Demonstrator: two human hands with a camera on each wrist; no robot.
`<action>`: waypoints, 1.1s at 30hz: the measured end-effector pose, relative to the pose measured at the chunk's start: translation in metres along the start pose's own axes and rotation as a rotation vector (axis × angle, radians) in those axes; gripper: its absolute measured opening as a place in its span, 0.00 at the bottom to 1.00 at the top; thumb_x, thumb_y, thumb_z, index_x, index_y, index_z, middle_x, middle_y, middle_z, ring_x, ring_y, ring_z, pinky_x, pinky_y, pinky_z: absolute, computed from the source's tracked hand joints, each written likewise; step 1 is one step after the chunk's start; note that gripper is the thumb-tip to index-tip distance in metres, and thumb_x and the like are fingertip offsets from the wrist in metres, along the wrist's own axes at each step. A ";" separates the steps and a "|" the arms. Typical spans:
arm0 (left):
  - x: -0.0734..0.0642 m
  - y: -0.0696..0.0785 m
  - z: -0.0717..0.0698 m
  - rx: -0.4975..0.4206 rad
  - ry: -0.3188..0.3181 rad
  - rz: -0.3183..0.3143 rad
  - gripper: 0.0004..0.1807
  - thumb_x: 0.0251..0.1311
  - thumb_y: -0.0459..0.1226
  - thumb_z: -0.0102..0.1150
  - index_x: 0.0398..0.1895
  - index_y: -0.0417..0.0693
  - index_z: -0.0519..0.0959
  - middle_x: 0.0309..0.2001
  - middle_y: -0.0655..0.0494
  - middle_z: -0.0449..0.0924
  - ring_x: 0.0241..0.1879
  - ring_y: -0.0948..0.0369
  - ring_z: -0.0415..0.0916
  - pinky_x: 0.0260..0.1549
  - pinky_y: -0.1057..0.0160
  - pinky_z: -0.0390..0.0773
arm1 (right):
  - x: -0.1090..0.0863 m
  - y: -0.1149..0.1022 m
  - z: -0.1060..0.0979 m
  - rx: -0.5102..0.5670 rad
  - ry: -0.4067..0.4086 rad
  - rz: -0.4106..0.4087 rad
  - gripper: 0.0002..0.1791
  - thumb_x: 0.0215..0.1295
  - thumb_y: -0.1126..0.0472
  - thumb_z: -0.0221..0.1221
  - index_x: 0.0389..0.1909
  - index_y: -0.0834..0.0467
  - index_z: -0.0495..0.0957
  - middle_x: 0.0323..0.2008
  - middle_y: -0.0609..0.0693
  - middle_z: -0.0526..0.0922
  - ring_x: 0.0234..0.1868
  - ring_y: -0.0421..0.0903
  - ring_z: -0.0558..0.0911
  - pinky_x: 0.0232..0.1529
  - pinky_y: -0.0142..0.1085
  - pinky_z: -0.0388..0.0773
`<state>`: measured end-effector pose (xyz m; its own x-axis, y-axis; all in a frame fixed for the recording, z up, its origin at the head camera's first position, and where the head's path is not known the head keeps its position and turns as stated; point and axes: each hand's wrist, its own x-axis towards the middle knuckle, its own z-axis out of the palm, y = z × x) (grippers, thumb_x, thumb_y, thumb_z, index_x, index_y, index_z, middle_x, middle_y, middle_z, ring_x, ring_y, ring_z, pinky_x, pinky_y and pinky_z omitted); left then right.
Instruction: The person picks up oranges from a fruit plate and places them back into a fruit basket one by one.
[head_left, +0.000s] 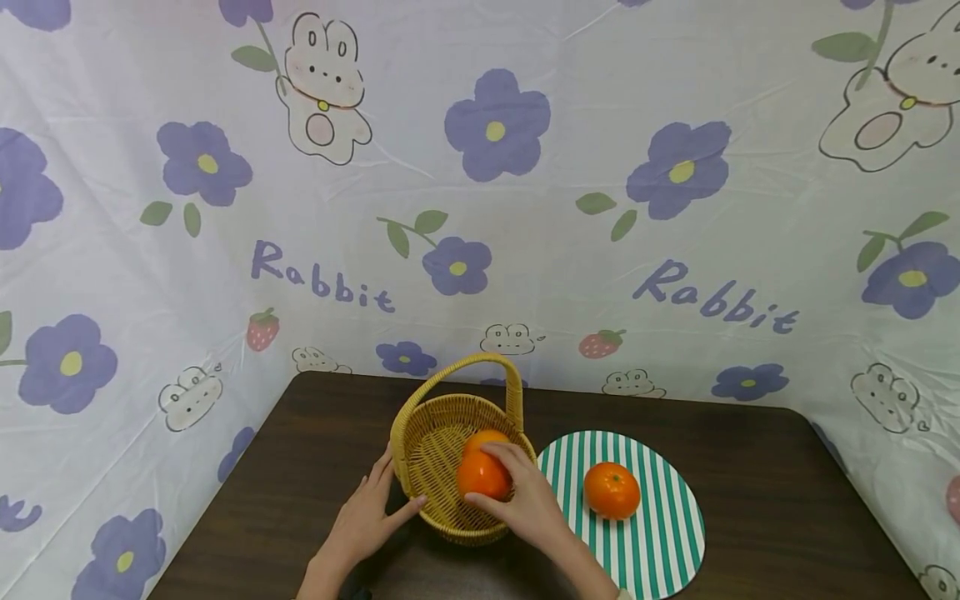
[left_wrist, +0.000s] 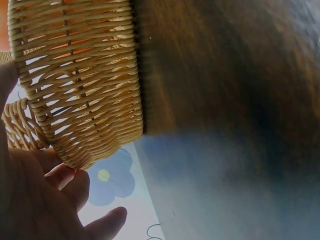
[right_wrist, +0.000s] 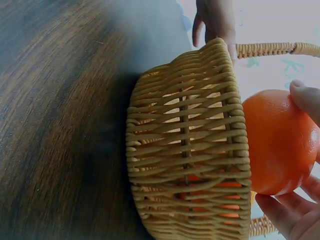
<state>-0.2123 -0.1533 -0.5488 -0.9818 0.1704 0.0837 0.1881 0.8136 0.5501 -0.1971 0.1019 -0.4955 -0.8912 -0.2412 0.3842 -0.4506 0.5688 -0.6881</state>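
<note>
A wicker basket (head_left: 468, 533) with a tall arched handle stands on the table. My right hand (head_left: 525, 500) grips an orange (head_left: 480, 477) between thumb and fingertips at the basket's right side. In the right wrist view this orange (right_wrist: 280, 142) shows just above the woven rim. Another orange (head_left: 487, 437) lies partly hidden behind it, in the basket. My left hand (head_left: 363, 517) rests against the basket's left outer side, thumb and fingers spread. From the left wrist, its fingertips (left_wrist: 77, 187) touch the weave. A third orange (head_left: 612, 492), with a small green stem end, sits to the right.
That third orange lies on a round green-and-white striped placemat (head_left: 671, 533), just right of the basket. The dark wooden table (head_left: 780, 500) reaches back to a white cloth (head_left: 555, 217) printed with purple flowers and rabbits.
</note>
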 end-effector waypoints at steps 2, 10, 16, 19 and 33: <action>0.000 0.000 0.000 0.007 0.002 0.000 0.48 0.54 0.66 0.50 0.74 0.59 0.46 0.74 0.59 0.41 0.68 0.45 0.55 0.65 0.42 0.52 | 0.002 -0.001 0.002 -0.002 -0.017 -0.010 0.33 0.49 0.46 0.68 0.57 0.47 0.71 0.55 0.45 0.72 0.47 0.46 0.78 0.41 0.42 0.79; 0.000 0.000 0.000 0.016 0.011 0.011 0.48 0.54 0.66 0.50 0.74 0.57 0.47 0.74 0.60 0.41 0.67 0.45 0.56 0.64 0.42 0.53 | 0.006 -0.003 0.010 -0.041 -0.040 -0.037 0.33 0.50 0.45 0.68 0.59 0.44 0.70 0.55 0.45 0.73 0.47 0.46 0.79 0.41 0.42 0.79; 0.000 0.001 -0.001 0.015 0.012 0.015 0.48 0.54 0.66 0.50 0.74 0.57 0.47 0.74 0.60 0.41 0.67 0.46 0.56 0.64 0.42 0.53 | 0.007 -0.001 0.015 -0.044 -0.062 -0.022 0.34 0.50 0.43 0.67 0.60 0.44 0.69 0.57 0.47 0.71 0.50 0.49 0.78 0.42 0.45 0.79; 0.000 0.000 -0.001 0.013 0.009 0.015 0.48 0.54 0.66 0.50 0.74 0.57 0.46 0.74 0.60 0.41 0.67 0.46 0.56 0.64 0.42 0.53 | 0.008 -0.001 0.017 -0.043 -0.070 -0.020 0.34 0.50 0.43 0.67 0.60 0.43 0.69 0.57 0.48 0.71 0.50 0.49 0.78 0.42 0.46 0.79; 0.000 0.001 0.000 0.012 -0.001 0.000 0.48 0.54 0.65 0.49 0.74 0.57 0.46 0.74 0.61 0.40 0.67 0.43 0.53 0.64 0.42 0.53 | 0.014 -0.004 0.024 -0.077 -0.079 -0.045 0.34 0.50 0.44 0.67 0.59 0.44 0.70 0.56 0.47 0.73 0.50 0.47 0.77 0.43 0.45 0.78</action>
<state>-0.2120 -0.1529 -0.5480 -0.9817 0.1710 0.0833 0.1887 0.8204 0.5398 -0.2092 0.0772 -0.5021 -0.8727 -0.3275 0.3620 -0.4878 0.6137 -0.6208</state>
